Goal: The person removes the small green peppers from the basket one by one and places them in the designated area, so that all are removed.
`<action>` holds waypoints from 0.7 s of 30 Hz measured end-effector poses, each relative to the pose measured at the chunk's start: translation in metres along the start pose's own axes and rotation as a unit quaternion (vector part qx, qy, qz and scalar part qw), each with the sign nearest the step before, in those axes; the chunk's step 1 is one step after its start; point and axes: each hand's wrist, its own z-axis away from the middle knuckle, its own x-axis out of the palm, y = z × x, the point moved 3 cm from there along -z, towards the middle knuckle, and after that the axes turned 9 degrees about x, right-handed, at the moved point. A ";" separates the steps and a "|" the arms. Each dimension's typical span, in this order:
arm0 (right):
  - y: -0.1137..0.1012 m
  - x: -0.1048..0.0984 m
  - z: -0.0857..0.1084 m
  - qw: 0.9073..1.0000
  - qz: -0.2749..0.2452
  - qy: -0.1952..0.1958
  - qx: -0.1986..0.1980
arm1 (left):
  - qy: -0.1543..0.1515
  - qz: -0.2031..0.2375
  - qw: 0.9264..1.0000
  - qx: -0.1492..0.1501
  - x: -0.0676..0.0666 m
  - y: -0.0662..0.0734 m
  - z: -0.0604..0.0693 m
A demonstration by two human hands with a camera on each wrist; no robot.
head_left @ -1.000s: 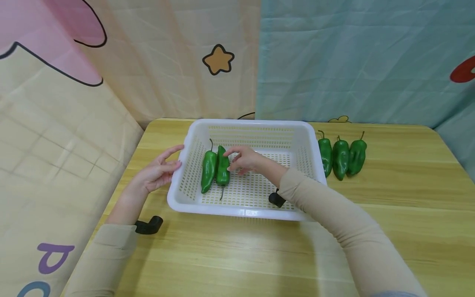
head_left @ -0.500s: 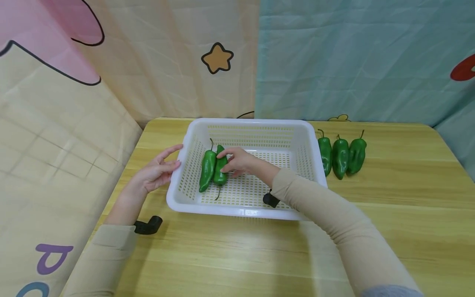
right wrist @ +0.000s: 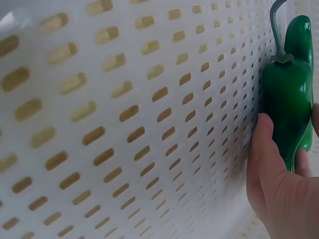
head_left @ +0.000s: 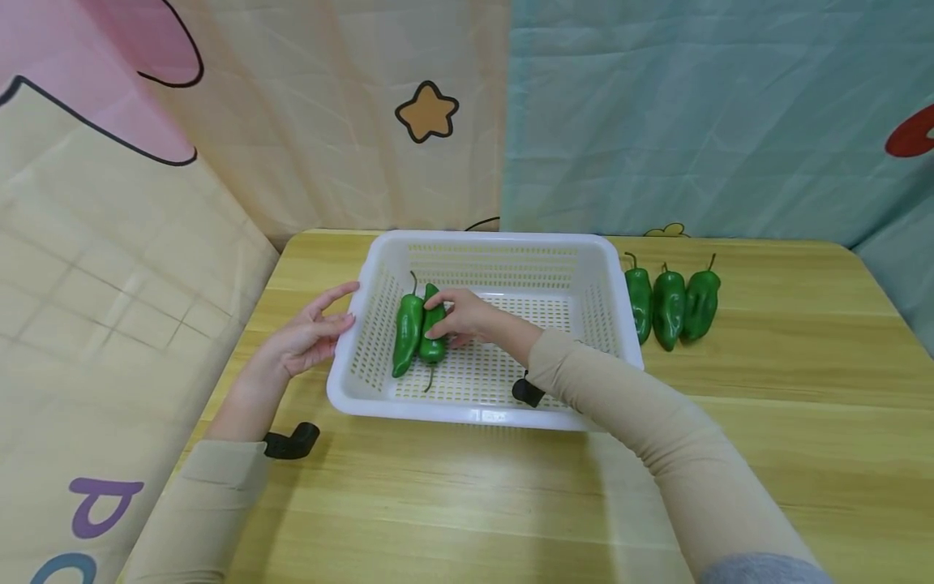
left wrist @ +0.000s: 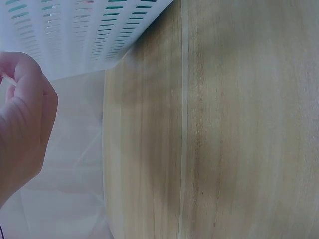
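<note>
A white perforated plastic basket (head_left: 481, 417) stands on the wooden table. Inside it, two green peppers lie side by side at the left end: the outer pepper (head_left: 407, 337) has its stem to the back, the inner pepper (head_left: 434, 350) its stem to the front. My right hand (head_left: 465, 316) reaches into the basket and holds the inner pepper between thumb and fingers; in the right wrist view this pepper (right wrist: 286, 94) shows with its stem up. My left hand (head_left: 302, 337) holds the basket's left rim with thumb and fingertips.
Three more green peppers (head_left: 669, 308) lie in a row on the table just right of the basket. A patterned curtain (head_left: 584, 122) hangs behind the table (head_left: 788, 365), and another cloth (head_left: 109, 284) covers the left side. Black wrist mounts (head_left: 293, 441) stick out from both arms.
My right hand has moved a little left and closed in on the inner pepper, which has shifted slightly left. My left hand has stayed at the basket's rim.
</note>
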 end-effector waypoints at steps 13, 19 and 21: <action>0.000 0.001 0.000 1.000 -0.016 -0.014 0.011 | -0.002 0.001 1.000 0.007 0.000 0.000 0.000; 0.000 0.000 0.001 1.000 -0.013 -0.018 0.019 | 0.000 -0.001 1.000 0.005 -0.001 0.000 0.000; -0.001 -0.001 0.002 1.000 -0.014 -0.018 0.021 | -0.001 -0.001 1.000 0.005 -0.001 0.000 0.000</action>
